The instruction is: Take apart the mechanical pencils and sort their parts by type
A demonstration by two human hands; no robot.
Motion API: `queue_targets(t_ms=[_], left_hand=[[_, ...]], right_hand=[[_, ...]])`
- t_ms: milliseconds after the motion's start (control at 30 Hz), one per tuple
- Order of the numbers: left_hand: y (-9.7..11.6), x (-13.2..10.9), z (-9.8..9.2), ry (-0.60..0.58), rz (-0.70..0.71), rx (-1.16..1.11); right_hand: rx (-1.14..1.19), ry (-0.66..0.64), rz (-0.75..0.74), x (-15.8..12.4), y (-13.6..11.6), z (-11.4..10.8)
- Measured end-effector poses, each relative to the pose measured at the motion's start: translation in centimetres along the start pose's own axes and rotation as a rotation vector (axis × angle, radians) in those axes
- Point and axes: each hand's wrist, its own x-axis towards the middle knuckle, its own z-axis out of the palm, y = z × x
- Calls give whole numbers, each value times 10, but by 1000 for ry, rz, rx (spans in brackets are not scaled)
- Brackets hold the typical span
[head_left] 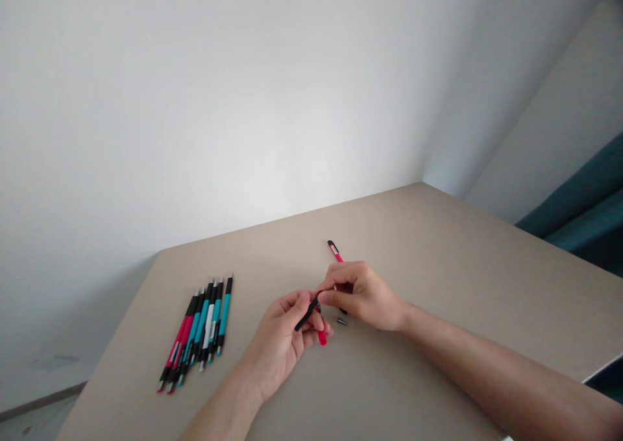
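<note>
My left hand (287,337) is curled palm-up over the table, its fingers closed on a black and red pen part (311,318). My right hand (360,292) pinches the upper end of that same black part with thumb and forefinger. A red pen piece with a black end (333,250) lies on the table just behind my right hand, partly hidden by it. A small dark part (342,321) lies on the table below my right hand.
A row of several pens (199,331), red, teal, white and black, lies on the beige table (438,246) to the left of my hands. A white wall stands behind the table. A dark teal seat (584,214) shows at the right.
</note>
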Motion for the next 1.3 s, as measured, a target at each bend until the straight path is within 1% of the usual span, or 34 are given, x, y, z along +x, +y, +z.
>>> queue_targets(t_ms=[67, 133, 267, 333, 467, 567, 633, 733, 800, 867, 933, 1033, 1167, 1233, 1300], left_hand=[[1, 1, 0, 29, -7, -29], [3, 2, -1, 51, -16, -38], [3, 2, -2, 50, -1, -43], [3, 2, -2, 39, 9, -41], [3, 1, 0, 29, 23, -29], [3, 0, 2, 36, 21, -22], [3, 0, 3, 28, 18, -14], [2, 0, 3, 22, 18, -15], [2, 0, 2, 41, 24, -53], [4, 0, 0, 69, 31, -103], [6, 1, -2, 93, 45, -131], [11, 1, -5, 138, 90, -135], [14, 2, -8, 195, 146, -147], [14, 3, -8, 200, 155, -150], [13, 4, -8, 201, 163, -150]], right_hand=[[-13, 89, 71, 1, 0, -2], [-17, 145, 130, 3, 1, -4], [-35, 169, 149, 4, 3, -7], [-29, 138, 115, 4, 3, -6], [-20, 24, 2, 2, 4, -3], [10, 7, -45, 1, 3, -1], [60, -17, -50, 0, 2, 1], [110, -29, 15, 0, 0, 4], [79, 38, 79, 0, 0, 4], [49, 136, 129, 1, 0, 2], [65, 215, 171, 4, 1, -2], [133, 274, 234, 8, 5, -6], [198, 273, 320, 10, 6, -7], [140, 248, 307, 9, 5, -6], [7, 184, 249, 7, 2, -5]])
